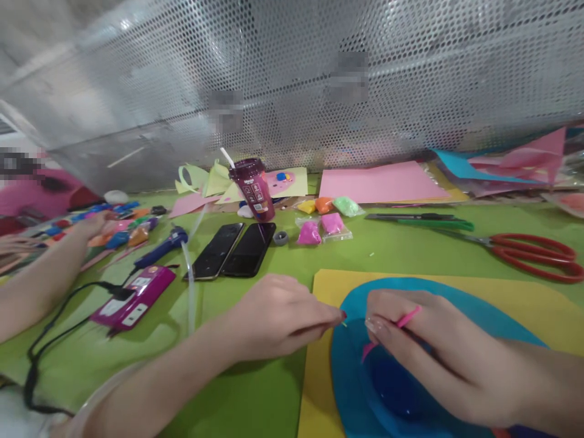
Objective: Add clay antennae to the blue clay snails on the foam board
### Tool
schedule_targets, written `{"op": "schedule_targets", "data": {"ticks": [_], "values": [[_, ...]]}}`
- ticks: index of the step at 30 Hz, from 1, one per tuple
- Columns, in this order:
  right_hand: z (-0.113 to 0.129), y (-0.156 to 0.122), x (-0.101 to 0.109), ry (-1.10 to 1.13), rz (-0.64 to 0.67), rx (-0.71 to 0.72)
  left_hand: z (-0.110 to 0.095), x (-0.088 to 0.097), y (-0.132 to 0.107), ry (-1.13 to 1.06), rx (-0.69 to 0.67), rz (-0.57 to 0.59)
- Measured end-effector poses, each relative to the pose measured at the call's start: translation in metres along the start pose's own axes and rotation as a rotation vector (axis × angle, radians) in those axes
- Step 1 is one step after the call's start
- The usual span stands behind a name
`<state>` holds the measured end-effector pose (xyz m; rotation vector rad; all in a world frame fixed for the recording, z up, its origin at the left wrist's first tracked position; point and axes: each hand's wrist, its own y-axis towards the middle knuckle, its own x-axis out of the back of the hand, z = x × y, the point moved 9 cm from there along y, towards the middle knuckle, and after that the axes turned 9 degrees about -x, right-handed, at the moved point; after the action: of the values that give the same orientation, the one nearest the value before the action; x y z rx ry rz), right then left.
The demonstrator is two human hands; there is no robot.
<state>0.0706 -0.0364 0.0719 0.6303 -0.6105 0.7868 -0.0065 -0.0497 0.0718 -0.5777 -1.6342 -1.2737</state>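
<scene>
My left hand (283, 316) is closed in a pinch, and a tiny pale-green sliver (344, 324) shows at its fingertips. Facing it, my right hand (438, 353) grips a thin pink strip (410, 316), whose two ends stick out from between the fingers; its material is unclear. Below the right hand lies a blue disc (349, 377) with a darker blue, bowl-like form (396, 383) on it, partly covered by that hand. The disc rests on a yellow sheet (326, 286).
Red-handled scissors (531, 249) and a cutter (410, 217) lie behind the disc. Pink clay packets (333, 224), two phones (249, 250) and a purple cup (255, 191) stand farther back. Left are a glue gun (162, 248), a corded power strip (137, 298) and another person's arm (45, 267).
</scene>
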Motion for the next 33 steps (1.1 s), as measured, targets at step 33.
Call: {"op": "schedule_targets", "data": {"ticks": [33], "values": [[0.0027,-0.0032,0.0003,0.04,-0.023,0.086,0.0047,-0.0057,-0.0013,-0.039,0.046,0.038]]}}
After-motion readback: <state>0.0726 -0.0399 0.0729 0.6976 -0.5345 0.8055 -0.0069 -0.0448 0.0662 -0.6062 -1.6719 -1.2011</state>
